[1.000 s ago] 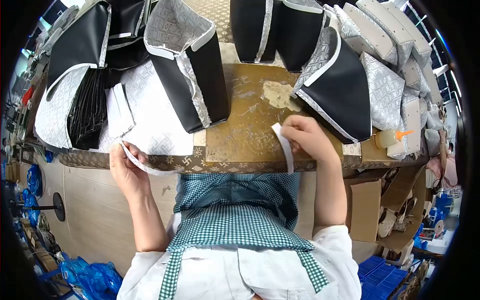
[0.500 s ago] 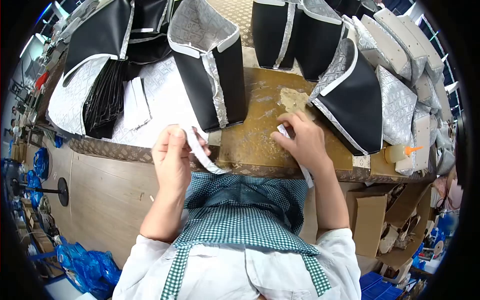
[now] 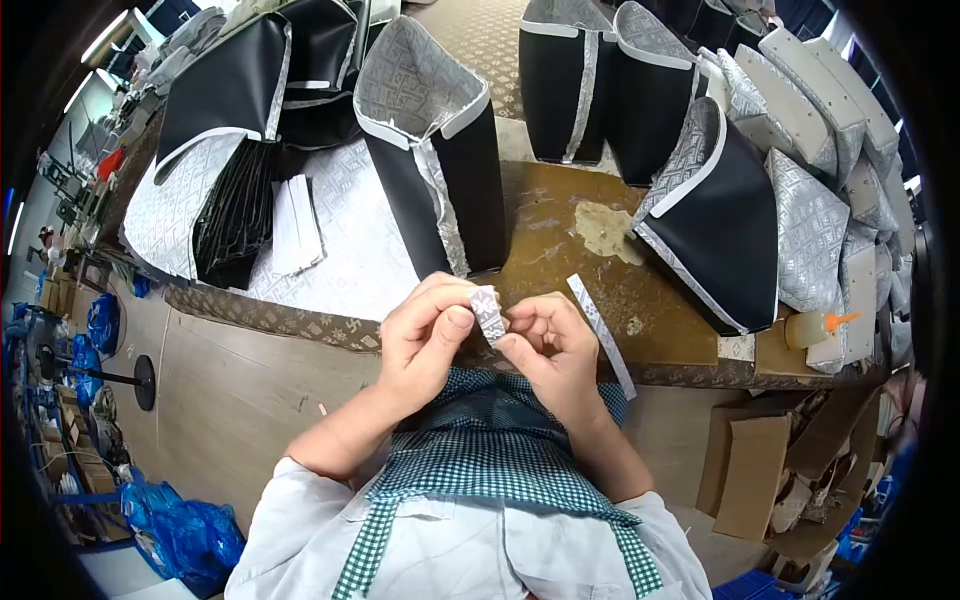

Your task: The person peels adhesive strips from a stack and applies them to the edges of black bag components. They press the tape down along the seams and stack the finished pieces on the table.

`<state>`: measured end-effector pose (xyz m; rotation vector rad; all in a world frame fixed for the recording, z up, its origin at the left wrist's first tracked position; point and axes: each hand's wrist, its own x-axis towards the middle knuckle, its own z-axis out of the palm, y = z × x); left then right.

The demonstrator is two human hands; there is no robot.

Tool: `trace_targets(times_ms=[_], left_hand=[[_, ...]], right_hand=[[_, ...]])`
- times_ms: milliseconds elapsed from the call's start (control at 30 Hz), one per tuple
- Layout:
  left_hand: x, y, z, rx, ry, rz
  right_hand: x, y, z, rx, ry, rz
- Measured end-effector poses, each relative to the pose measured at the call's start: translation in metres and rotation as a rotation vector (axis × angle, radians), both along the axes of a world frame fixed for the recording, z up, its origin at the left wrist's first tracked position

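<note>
Close to the table's front edge, my left hand (image 3: pixel 428 332) pinches a short grey-and-white patterned strip (image 3: pixel 487 314) between thumb and fingers. My right hand (image 3: pixel 556 345) is curled against the strip's other side, thumb and fingertips at its edge. Part of the strip is hidden behind the fingers. A second narrow strip (image 3: pixel 603 337) lies just right of my right hand, its lower end hanging past the edge. Beyond my hands stands an open black bag body (image 3: pixel 470 200) with silver patterned lining and white rim trim.
Another black bag body (image 3: pixel 715 230) leans at the right, beside a glue bottle (image 3: pixel 808 330) with an orange tip. Silver-lined pieces (image 3: pixel 810 225) are piled at far right. Stacked black panels (image 3: pixel 230 210) and white strips (image 3: pixel 297 225) lie left. A cardboard box (image 3: pixel 750 465) sits below right.
My left hand has moved right with the strip, and my right hand has moved left to meet it. The second strip now lies free of my right hand. The view has shifted slightly.
</note>
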<state>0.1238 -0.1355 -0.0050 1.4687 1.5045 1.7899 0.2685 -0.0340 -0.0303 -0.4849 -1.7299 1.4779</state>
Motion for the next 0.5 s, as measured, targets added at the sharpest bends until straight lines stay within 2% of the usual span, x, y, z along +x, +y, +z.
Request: trace_targets(times_ms=[33,67,200,233,267,300,400,500], left_hand=[[0.000,0.003,0.003,0.032,0.048,-0.014],[-0.003,0.007,0.004,0.086,0.111,-0.038],[-0.013,0.010,0.031,0.032,0.454,0.163],[-0.030,0.010,0.036,0.067,0.648,0.223],[-0.040,0.012,0.044,0.100,0.734,0.276],[-0.041,0.014,0.052,0.081,0.632,0.397],[-0.065,0.024,0.073,0.266,0.741,0.585],[-0.066,0.045,0.093,0.114,1.004,0.620]], right_hand=[[-0.002,0.000,-0.002,-0.069,0.035,0.003],[0.001,0.004,-0.003,0.011,0.009,0.047],[0.003,0.006,-0.003,0.001,0.011,0.079],[0.003,0.007,-0.003,-0.024,-0.001,0.089],[0.004,0.008,-0.002,-0.048,-0.013,0.099],[0.003,0.010,-0.003,-0.037,0.003,0.088],[0.002,0.020,-0.006,0.000,0.035,0.068],[-0.001,0.025,-0.003,-0.059,0.083,0.087]])
